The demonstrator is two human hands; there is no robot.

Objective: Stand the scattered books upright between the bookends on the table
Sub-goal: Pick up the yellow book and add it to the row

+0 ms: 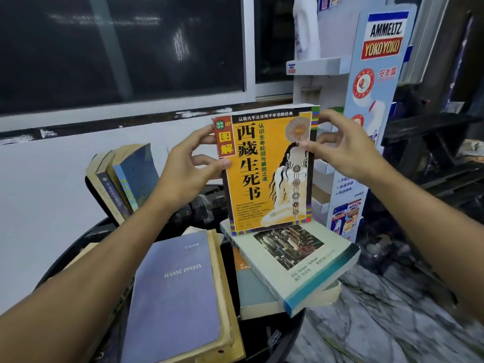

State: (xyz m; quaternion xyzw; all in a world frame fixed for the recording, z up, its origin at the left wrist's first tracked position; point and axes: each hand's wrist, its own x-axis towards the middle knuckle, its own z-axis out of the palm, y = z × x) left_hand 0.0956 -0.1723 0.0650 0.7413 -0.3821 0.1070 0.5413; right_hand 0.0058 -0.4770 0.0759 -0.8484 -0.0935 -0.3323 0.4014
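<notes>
fingers: left hand [188, 166] and right hand [345, 150] grip orange book [264, 174] upright by side edges
step: carrying book
next: stand beside leaning books [123, 184], 10 o'clock

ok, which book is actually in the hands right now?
The orange-covered book, held upright by the left hand and right hand. The purple book and pale green book lie flat.

Dark round table [288, 336], scattered books [178, 292]
</notes>
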